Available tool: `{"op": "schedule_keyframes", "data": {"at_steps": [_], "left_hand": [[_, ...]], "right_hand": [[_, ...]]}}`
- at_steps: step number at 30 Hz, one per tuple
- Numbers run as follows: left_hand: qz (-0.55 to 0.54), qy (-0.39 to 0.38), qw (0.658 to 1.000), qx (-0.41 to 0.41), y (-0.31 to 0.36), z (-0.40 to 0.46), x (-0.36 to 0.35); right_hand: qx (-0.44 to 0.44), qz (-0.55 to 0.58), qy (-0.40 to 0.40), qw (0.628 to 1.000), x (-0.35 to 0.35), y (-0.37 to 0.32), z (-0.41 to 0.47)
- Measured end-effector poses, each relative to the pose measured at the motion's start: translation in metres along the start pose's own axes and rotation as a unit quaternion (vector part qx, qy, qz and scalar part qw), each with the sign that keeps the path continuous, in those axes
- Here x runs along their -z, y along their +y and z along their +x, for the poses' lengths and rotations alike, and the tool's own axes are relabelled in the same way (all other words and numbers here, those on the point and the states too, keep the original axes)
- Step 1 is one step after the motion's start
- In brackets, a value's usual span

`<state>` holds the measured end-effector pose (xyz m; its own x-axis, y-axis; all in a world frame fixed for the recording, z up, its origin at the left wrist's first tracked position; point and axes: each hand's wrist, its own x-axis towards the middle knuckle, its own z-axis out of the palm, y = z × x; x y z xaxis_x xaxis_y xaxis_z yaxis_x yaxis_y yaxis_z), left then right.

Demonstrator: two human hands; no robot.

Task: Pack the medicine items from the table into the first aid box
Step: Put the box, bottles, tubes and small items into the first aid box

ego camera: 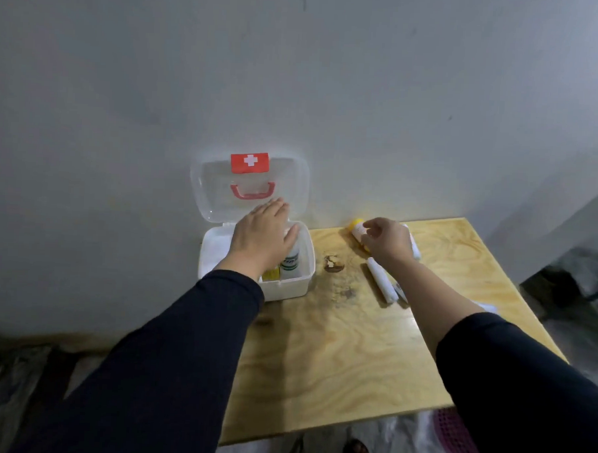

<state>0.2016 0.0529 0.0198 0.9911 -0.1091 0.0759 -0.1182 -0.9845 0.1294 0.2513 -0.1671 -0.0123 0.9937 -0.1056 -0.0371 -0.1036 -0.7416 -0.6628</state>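
The white first aid box [290, 285] stands open at the table's far left, its clear lid [203, 181] leaning against the wall. My left hand [261, 231] reaches into the box, palm down over a white bottle with a green label [290, 262]; a yellow item [271, 274] lies beside it. Whether the hand grips the bottle is hidden. My right hand [386, 238] closes around a white bottle with a yellow cap [357, 227] lying on the table at the far edge. A white tube [381, 279] lies near my right forearm.
The wooden table [337, 348] has dark stains and a small brown scrap [333, 262] in the middle. Another white item [415, 248] lies partly hidden behind my right hand. A grey wall stands directly behind the box. A purple basket [452, 438] sits on the floor below.
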Motion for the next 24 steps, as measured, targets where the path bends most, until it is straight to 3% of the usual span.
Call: {"op": "schedule_keyframes", "data": {"at_steps": [3,6,13,20,24], "left_hand": [[0.0,-0.008,1.0,-0.025,0.037,0.027,-0.008],[-0.013,-0.07,0.997,-0.014,0.069,0.053,-0.025],[-0.017,-0.18,0.983,0.011,0.106,0.084,-0.079],[0.008,-0.192,0.981,0.023,0.109,0.089,-0.097],[0.004,-0.188,0.982,0.026,0.107,0.086,-0.095]], "right_hand": [[-0.031,-0.048,-0.027,0.998,0.01,0.031,0.013],[-0.062,-0.072,-0.045,0.994,0.009,0.056,0.028],[-0.089,-0.021,-0.082,0.992,-0.019,0.086,0.056],[-0.095,0.031,-0.04,0.994,-0.02,0.095,0.066],[-0.019,0.07,0.04,0.997,-0.006,0.083,0.067]]}}
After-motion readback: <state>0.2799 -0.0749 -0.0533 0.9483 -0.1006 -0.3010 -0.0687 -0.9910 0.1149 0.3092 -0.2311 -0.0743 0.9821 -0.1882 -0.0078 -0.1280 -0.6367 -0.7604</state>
